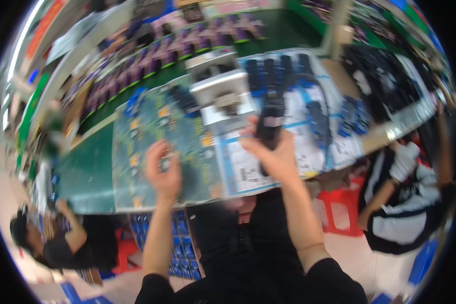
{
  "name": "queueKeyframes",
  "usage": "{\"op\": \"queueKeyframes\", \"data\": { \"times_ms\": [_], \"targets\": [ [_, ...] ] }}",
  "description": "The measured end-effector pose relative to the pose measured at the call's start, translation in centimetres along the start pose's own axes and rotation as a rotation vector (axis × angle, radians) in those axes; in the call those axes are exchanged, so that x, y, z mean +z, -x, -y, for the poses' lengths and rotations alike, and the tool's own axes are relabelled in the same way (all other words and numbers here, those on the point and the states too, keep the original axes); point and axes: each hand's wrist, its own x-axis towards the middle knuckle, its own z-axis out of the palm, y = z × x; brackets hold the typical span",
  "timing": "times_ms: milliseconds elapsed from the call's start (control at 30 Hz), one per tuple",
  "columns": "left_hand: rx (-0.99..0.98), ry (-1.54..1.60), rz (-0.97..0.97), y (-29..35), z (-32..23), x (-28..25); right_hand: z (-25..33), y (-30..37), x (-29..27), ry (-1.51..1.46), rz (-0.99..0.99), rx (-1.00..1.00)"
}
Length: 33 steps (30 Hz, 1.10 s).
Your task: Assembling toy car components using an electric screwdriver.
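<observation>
My right hand (281, 159) is wrapped round a long black handheld device (272, 117), held upright above the white printed sheets (243, 172). Motion blur hides its exact kind. My left hand (163, 172) hovers over the green mat (187, 187) with its fingers curled in; a small pale bit shows between them, too smeared to name. Small orange and metallic parts (134, 159) lie scattered on that mat. Just beyond my hands stands a white and silver fixture (220, 88) with an opening in its front.
Black devices with blue holders (269, 76) stand in a row behind the sheets; more blue holders (353, 116) lie to the right. Purple parts (182, 45) line the back. A black bag-like heap (385, 76) sits far right. People work at left (66, 243) and right (405, 202).
</observation>
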Motion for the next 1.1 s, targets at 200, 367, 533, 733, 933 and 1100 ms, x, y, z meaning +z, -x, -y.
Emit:
{"op": "queueKeyframes", "data": {
  "times_ms": [200, 367, 533, 733, 933, 1100],
  "targets": [
    [-0.332, -0.463, 0.020, -0.8, 10.8, -8.9, 0.5, 2.7, -4.1, -0.097, 0.012, -0.033],
    [-0.372, -0.077, 0.132, 1.1, 3.6, -7.0, 0.8, 2.7, -6.7, -0.171, -0.007, -0.080],
    [-0.190, 0.430, 0.477, 1.3, -8.5, 6.0, 2.9, 3.0, -6.0, -0.194, 0.124, 0.013],
    [-0.150, 0.237, 0.466, -1.9, -13.0, 23.8, 5.9, 6.9, -9.6, -0.165, 0.141, 0.036],
    [-0.234, 0.387, 0.801, -1.1, -17.0, 27.8, 5.2, 9.0, -12.6, -0.010, 0.045, -0.064],
    [-0.477, 0.746, 0.507, 1.6, -17.5, 26.3, 4.5, 6.7, -15.2, 0.057, 0.192, -0.248]
  ]
}}
